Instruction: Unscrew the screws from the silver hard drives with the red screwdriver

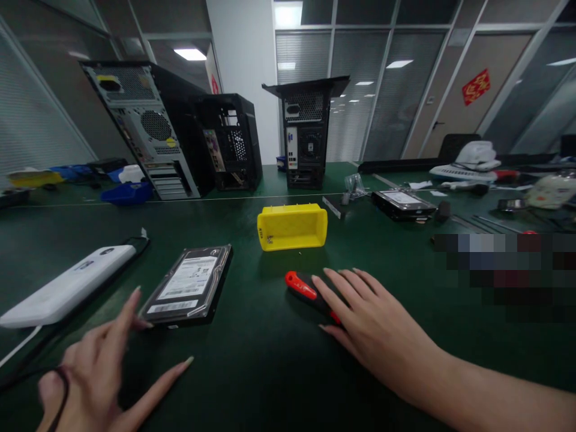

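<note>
Head view showed the right hand (373,324) lying flat, fingers spread, over a red-and-black handled screwdriver (302,285) whose long axis ran left-and-away from the palm. Left of it lay a black hard drive (189,287), nearer the left hand (96,372), fingers wide, empty. Green worktop (270,360); glass-walled office.

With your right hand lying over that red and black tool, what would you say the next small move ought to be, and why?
Probably curl the right hand shut around the red and black tool. The fingers lie flat over its handle and only the red end shows, so it is covered, not gripped. The left hand is open beside the hard drive, fingertips by its near corner.
</note>
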Available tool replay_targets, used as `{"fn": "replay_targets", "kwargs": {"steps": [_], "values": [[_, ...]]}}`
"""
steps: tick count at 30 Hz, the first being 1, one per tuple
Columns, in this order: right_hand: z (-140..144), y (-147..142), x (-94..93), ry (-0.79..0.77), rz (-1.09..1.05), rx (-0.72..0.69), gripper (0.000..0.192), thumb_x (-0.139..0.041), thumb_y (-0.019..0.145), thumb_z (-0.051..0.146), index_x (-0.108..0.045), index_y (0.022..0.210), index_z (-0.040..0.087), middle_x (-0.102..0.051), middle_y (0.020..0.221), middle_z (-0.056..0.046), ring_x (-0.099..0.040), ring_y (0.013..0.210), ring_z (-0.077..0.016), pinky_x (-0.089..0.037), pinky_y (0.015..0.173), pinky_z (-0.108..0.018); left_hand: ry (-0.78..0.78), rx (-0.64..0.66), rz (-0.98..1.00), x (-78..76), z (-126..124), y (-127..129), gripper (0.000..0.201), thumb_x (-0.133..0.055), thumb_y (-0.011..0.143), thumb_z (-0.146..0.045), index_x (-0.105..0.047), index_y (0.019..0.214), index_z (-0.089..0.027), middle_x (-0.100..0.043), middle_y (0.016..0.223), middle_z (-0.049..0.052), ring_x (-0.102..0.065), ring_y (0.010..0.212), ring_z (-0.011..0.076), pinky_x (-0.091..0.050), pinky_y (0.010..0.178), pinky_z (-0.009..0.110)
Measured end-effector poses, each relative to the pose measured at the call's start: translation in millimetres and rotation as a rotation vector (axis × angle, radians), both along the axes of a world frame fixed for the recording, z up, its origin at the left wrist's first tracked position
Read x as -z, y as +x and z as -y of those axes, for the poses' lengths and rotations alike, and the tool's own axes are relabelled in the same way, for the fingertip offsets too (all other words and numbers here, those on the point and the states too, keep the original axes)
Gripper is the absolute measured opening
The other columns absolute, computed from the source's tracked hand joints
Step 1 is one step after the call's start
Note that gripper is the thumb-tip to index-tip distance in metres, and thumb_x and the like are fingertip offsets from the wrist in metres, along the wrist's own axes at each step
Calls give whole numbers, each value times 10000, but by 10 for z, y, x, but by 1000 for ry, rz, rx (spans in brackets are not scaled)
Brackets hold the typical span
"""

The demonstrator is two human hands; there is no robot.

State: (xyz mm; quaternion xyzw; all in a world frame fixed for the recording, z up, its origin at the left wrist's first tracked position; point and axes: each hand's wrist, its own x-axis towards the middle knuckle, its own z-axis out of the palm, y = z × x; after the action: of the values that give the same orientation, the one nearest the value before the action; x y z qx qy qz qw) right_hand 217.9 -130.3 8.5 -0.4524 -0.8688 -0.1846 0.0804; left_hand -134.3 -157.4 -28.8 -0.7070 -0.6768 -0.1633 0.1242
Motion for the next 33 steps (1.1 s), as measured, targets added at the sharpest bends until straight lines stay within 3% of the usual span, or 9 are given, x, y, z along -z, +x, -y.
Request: {"fn": "replay_targets", "kwargs": {"steps": [1, 3, 5, 7, 11, 16, 20, 27, 33], "values": [[21, 73, 21, 37, 17, 6, 529, -554, 795, 353, -504, 1272, 132, -611, 1129, -144, -586, 976, -287, -487, 816, -466, 66, 3, 19, -37, 27, 136, 876, -474, 737, -559, 96, 1390, -426, -576, 970, 43, -502, 905, 369, -377, 766, 512], [27, 171, 48, 104, 59, -1, 426, -592, 765, 254, -593, 1171, 126, -664, 950, -113, -617, 802, -227, -521, 700, -391, 38, 182, 8, -176, 28, 402, 739, -451, 802, -456, 1, 1387, -466, -559, 1068, 41, -499, 979, 344, -353, 809, 500], [8, 244, 55, 148, 97, -17, 349, -602, 744, 187, -643, 1086, 129, -672, 867, -92, -612, 725, -202, -516, 639, -356, 78, 381, -61, -384, -58, 639, 514, -441, 844, -377, -284, 1325, -463, -606, 1025, 17, -535, 952, 303, -313, 835, 489], [-8, 332, 50, 173, 111, -24, 295, -566, 760, 146, -658, 1041, 141, -676, 856, -81, -615, 721, -197, -505, 637, -349, 43, 571, -165, -606, -229, 861, 304, -398, 887, -315, -542, 1150, -361, -647, 943, 10, -572, 853, 241, -320, 816, 432], [6, 608, 48, 208, 106, 31, 302, -407, 849, 185, -657, 1015, 140, -684, 866, -107, -623, 733, -213, -482, 641, -365, 82, 539, -369, -828, -705, 1336, 240, -423, 890, -181, -654, 955, -175, -676, 898, 81, -566, 845, 253, -321, 763, 405], [11, 973, 45, 109, 65, 300, 333, -383, 868, 295, -663, 937, 129, -663, 824, -121, -605, 711, -219, -466, 648, -375, 79, 660, -468, -640, -1253, 1791, 200, -455, 878, -116, -653, 899, -136, -697, 870, 102, -576, 872, 247, -291, 768, 379], [-17, 1043, 9, -23, 36, 463, 309, -408, 863, 307, -654, 920, 129, -642, 796, -108, -593, 720, -225, -466, 667, -380, 100, 740, -455, -482, -1478, 1848, 277, -414, 903, -123, -555, 1142, -115, -685, 1006, 138, -618, 900, 236, -272, 821, 384], [-30, 1018, -3, -85, 9, 460, 302, -384, 879, 267, -634, 959, 118, -643, 869, -128, -595, 762, -219, -477, 676, -366, 55, 884, -521, -453, -1466, 1767, 296, -377, 900, -82, -514, 1160, -119, -650, 1133, 123, -623, 1011, 200, -249, 976, 406], [-23, 1053, 2, -104, 22, 451, 299, -375, 883, 240, -632, 967, 111, -647, 851, -130, -594, 731, -212, -486, 638, -357, 35, 885, -550, -401, -1438, 1800, 290, -376, 886, -37, -556, 1111, -72, -670, 1084, 141, -640, 982, 182, -321, 1009, 365]]}}
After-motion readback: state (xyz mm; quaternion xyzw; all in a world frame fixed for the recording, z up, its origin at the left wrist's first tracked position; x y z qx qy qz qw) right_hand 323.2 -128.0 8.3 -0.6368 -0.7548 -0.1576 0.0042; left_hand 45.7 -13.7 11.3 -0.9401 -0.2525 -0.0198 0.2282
